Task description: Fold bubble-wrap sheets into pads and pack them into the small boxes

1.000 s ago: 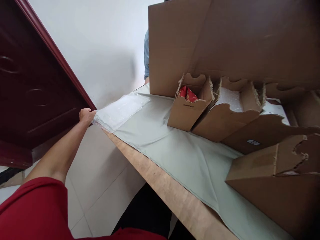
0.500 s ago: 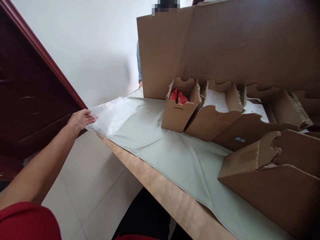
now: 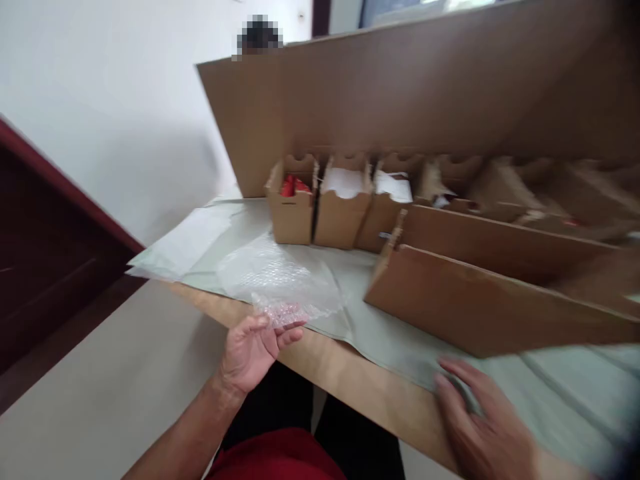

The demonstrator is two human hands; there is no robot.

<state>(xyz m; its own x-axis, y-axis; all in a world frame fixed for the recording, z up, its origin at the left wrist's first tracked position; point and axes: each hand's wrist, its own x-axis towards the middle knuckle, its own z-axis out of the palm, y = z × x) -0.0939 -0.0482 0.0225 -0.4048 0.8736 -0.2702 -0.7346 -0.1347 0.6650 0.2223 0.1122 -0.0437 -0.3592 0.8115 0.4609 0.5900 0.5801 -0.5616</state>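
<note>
My left hand (image 3: 254,350) pinches the near corner of a clear bubble wrap sheet (image 3: 280,270) between thumb and fingers, palm up. The sheet spreads above the cloth-covered table in front of me, and the fingers show through its corner. Close to the table's front edge is my right hand (image 3: 483,427), slightly blurred, with thumb and fingers apart and nothing seen in it. Further left lie more flat, whitish translucent sheets (image 3: 185,240) at the table's end.
A long cardboard box (image 3: 480,300) stands on the green cloth (image 3: 410,347) at right. Behind it runs a row of several cardboard bins, one with red packets (image 3: 294,187). A tall cardboard panel (image 3: 400,100) backs them, with a person's head (image 3: 259,37) beyond.
My left hand has moved right, from the sheets at the table's end, bringing one bubble wrap sheet along. My right hand has come into view, and the view has turned right.
</note>
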